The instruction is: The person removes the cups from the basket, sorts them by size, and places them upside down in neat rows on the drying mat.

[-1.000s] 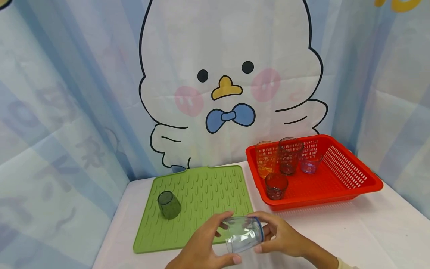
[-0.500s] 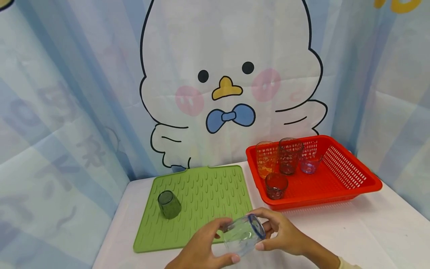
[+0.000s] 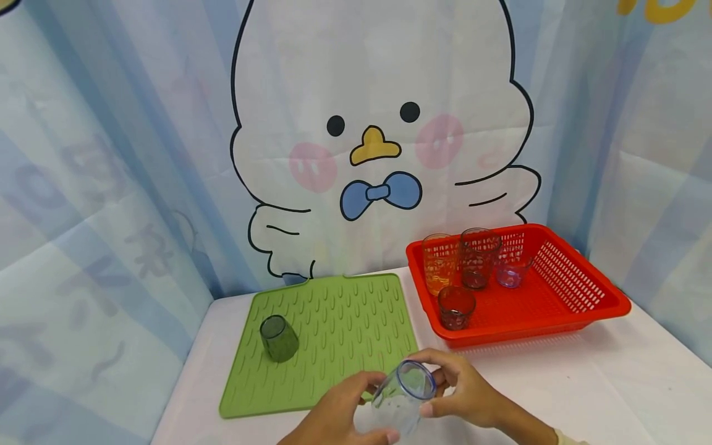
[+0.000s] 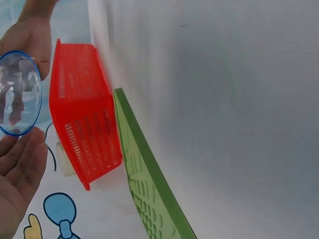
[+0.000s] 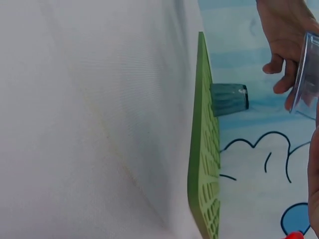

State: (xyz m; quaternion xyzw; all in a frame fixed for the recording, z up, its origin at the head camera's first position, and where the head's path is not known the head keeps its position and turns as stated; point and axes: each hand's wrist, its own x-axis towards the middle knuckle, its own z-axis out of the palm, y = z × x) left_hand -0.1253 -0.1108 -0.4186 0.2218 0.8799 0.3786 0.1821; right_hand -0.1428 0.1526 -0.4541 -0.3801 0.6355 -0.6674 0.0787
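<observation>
A clear drinking glass with a blue ring round one end is held between the two hands, tilted, above the front of the table. My left hand grips its plain end, thumb on the near side and fingers behind. At the blue-ringed end, the right hand holds it with thumb and fingertips. The same glass shows in the left wrist view as a blue-edged oval; in the right wrist view only part of it is in frame. Beyond the hands, a dark green glass stands upside down on a green drying mat.
On the right stands a red plastic basket. It holds an amber glass, a tall clear glass, a small purplish glass and a short dark-looking glass. A printed curtain hangs close behind the table.
The glass has turned between the hands: its blue-ringed end has swung from facing right to facing up toward the head camera. Both hands stay almost in place, and the other things have not moved.
</observation>
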